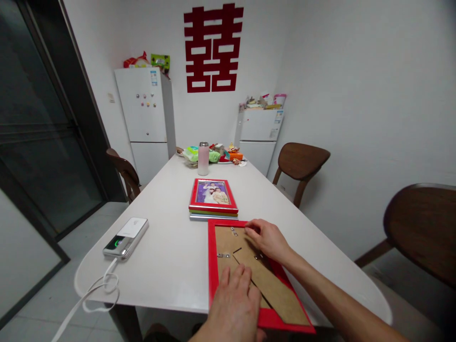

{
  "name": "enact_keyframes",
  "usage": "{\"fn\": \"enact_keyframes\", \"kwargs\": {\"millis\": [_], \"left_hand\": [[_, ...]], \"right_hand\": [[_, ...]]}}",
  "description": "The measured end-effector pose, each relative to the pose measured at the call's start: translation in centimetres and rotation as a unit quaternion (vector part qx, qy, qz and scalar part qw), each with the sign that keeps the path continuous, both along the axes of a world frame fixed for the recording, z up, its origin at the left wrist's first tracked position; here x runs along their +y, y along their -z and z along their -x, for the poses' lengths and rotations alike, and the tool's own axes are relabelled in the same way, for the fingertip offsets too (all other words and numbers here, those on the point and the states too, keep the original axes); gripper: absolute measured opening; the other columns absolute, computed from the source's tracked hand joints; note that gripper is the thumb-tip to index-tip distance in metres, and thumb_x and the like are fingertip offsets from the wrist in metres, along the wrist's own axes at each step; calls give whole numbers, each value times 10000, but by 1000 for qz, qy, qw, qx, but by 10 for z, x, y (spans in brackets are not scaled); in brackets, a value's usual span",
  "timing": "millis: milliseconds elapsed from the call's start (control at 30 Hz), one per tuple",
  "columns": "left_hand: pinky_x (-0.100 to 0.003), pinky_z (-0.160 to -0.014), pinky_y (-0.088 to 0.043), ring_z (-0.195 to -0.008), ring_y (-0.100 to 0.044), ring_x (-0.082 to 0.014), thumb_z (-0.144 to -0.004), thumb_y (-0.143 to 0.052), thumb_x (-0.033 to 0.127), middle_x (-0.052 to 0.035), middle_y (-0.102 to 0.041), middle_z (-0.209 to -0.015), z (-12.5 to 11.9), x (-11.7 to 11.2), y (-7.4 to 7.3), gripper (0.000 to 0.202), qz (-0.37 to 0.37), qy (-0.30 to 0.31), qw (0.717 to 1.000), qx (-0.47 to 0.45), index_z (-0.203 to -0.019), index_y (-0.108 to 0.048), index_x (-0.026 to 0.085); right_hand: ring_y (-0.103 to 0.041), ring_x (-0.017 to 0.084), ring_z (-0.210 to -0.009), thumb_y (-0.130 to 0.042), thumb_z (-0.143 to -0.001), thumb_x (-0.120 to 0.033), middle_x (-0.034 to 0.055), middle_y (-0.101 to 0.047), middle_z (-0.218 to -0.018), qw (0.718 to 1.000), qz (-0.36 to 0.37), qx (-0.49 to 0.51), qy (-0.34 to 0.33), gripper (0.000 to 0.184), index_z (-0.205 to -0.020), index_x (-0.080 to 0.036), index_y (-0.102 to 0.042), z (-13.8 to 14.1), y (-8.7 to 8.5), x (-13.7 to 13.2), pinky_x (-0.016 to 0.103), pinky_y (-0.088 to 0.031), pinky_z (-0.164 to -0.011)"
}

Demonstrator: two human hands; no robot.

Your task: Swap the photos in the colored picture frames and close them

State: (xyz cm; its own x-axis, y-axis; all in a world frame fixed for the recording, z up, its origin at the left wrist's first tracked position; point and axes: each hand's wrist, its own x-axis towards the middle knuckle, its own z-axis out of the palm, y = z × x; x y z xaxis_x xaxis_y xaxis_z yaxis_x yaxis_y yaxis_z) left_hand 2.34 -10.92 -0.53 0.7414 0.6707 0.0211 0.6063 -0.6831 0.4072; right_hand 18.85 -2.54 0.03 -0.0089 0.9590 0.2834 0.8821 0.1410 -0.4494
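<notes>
Frame [263, 278] could slip off the near worktop [164, 270] edge if the flat-spread left hand [235, 299] slackens; whether the curled right hand [269, 239] grips is unclear.

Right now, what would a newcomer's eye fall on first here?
Probably the large red cut-out on the back wall. Next, the red picture frame lying back side up at the table's near end, left hand and right hand on it. Just beyond sits a stack of frames, a photo on top.
</notes>
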Motion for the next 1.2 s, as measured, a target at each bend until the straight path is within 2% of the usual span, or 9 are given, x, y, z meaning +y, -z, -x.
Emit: {"fn": "enact_keyframes", "kwargs": {"millis": [167, 333, 467, 600, 700, 800, 933, 1067, 1200], "left_hand": [[-458, -1000, -178, -1197, -264, -290, -637, -544, 212, -209, -347, -1273, -10, -4, -1, 465, -3, 19, 999, -39, -1061, -469, 36], [-453, -979, -243, -1176, -317, -271, -635, -511, 199, -173, -384, -1261, -11, -9, -25, 278, 2, -4, 985, -174, -902, -483, 128], [-415, -912, -348, -1143, -369, -254, -704, -466, 289, -127, -372, -1273, -27, -15, -35, 143, 53, -74, 914, -396, -808, -428, 197], [-354, -841, -422, -1050, -466, -225, -745, -427, 313, -102, -479, -1163, -46, -14, -36, 174, 148, -104, 824, -537, -873, -404, 196], [-323, -835, -432, -992, -512, -195, -710, -490, 247, -79, -526, -1094, -53, -3, -40, 354, 190, -98, 773, -597, -1022, -330, 200], [-313, -840, -433, -988, -523, -175, -691, -500, 170, -81, -510, -1129, -54, 16, -41, 553, 224, -95, 753, -611, -1150, -193, 200], [-271, -835, -434, -999, -522, -159, -711, -467, 89, -98, -519, -1135, -63, 39, -22, 429, 217, -98, 832, -501, -1104, -306, 147], [-255, -791, -449, -932, -559, -145, -715, -459, 68, -44, -584, -1057, -78, 52, 0, 345, 168, -106, 888, -415, -1040, -410, 172], [-296, -803, -416, -931, -546, -184, -700, -505, 125, -21, -600, -1020, -86, 60, 5, 295, 132, -138, 915, -355, -981, -486, 210]], "right_hand": [[-560, 188, -829, -450, -709, -379, 96, -608, -955, 967, 3, 243, 77, 347, -932, -142, -571, -39, 2, -40, 294, -431, -704], [-576, 203, -831, -496, -688, -414, 93, -607, -968, 812, 13, 567, 136, 374, -979, -181, -532, -40, 0, -79, 320, -465, -686], [-575, 207, -864, -499, -713, -381, 67, -615, -980, 731, 110, 673, -8, 355, -1012, -191, -528, 0, 0, -97, 333, -471, -704], [-594, 192, -825, -457, -748, -406, 58, -625, -959, 683, 83, 726, -19, 403, -1087, -189, -474, 22, 5, -96, 324, -489, -676], [-618, 180, -731, -516, -711, -367, 19, -646, -904, 700, 23, 713, 26, 521, -1193, -243, -362, 0, 7, -88, 318, -503, -632], [-623, 196, -564, -508, -705, -381, 20, -672, -735, 746, 51, 654, 113, 678, -1290, -212, -210, -46, 5, -74, 334, -500, -531], [-623, 200, -565, -476, -712, -332, 59, -675, -703, 864, 77, 460, 191, 645, -1273, -97, -263, -107, 2, -46, 321, -492, -538], [-622, 211, -647, -521, -669, -295, 84, -677, -761, 911, 72, 354, 200, 468, -1092, -95, -519, -143, 6, -19, 286, -469, -565], [-615, 211, -662, -540, -642, -284, 80, -679, -750, 940, 74, 244, 226, 384, -981, -117, -609, -158, 14, -2, 259, -436, -567]]}}
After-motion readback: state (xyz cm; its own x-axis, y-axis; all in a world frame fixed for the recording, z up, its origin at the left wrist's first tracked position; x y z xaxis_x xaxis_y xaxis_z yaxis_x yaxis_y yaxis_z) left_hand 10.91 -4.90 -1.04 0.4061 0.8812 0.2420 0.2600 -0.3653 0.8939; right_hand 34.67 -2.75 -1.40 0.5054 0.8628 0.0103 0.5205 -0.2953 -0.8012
